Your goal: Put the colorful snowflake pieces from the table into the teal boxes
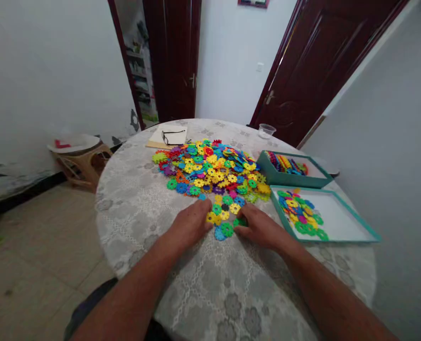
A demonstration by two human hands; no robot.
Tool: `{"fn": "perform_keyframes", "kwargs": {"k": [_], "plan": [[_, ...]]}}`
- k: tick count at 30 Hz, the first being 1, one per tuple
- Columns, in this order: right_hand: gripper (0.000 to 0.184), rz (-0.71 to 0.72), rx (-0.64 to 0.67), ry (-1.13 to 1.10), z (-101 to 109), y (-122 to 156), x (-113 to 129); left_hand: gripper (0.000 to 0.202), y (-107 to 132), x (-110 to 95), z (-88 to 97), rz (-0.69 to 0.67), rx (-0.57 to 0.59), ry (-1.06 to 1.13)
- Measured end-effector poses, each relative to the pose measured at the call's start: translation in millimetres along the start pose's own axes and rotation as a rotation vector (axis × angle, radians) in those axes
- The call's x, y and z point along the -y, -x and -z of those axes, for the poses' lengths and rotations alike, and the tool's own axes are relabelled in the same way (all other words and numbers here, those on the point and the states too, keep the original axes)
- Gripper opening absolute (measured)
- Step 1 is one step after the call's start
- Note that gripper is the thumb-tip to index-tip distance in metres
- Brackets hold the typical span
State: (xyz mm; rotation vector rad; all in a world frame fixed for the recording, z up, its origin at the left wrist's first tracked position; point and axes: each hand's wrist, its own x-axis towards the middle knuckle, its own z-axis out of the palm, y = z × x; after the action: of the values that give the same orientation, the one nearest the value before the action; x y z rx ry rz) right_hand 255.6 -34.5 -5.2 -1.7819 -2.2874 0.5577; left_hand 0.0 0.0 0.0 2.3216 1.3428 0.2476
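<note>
At the round table (105, 189), a bright heap of discs (217, 176).

Patterned grey cloth (203, 289) covers the top; dark red doors (169, 61) stand beyond. From where I am, the discs look flat and toothed, in yellow, green, blue, red and purple. They pile mid-table, with a few lying loose between the left hand (193, 220) and the right hand (258, 225). The left fingers curl beside a yellow disc (210, 217); I can't tell whether they grip anything. The right thumb and fingers stand apart at a green disc (238, 222), their hold unclear.
</note>
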Motion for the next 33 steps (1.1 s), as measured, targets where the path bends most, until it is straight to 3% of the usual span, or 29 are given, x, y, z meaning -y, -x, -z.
{"fn": "perform_keyframes", "kwargs": {"k": [7, 13, 18, 22, 25, 33], "plan": [[0.020, -0.018, 0.025, -0.101, 2, 0, 0, 0.012, 4, 12, 10.3, -0.103, 0.014, 0.174], [0.007, 0.060, 0.073, -0.290, 11, 0, -2, 0.028, 10, 10, 13.8, -0.109, 0.179, 0.372], [0.020, 0.117, 0.194, -0.465, 6, 2, 5, 0.033, 7, 0, -2.1, -0.104, 0.128, 0.258], [0.026, 0.131, 0.101, -0.331, -4, 0, 13, 0.026, 6, -1, -8.9, -0.145, 0.026, 0.162], [0.027, 0.136, 0.033, -0.207, -7, -1, 15, 0.026, 7, 1, -11.8, -0.165, 0.018, 0.109], [0.018, 0.082, 0.068, -0.246, -7, 0, 21, 0.034, 9, -2, -15.5, -0.169, 0.043, 0.087]]}}
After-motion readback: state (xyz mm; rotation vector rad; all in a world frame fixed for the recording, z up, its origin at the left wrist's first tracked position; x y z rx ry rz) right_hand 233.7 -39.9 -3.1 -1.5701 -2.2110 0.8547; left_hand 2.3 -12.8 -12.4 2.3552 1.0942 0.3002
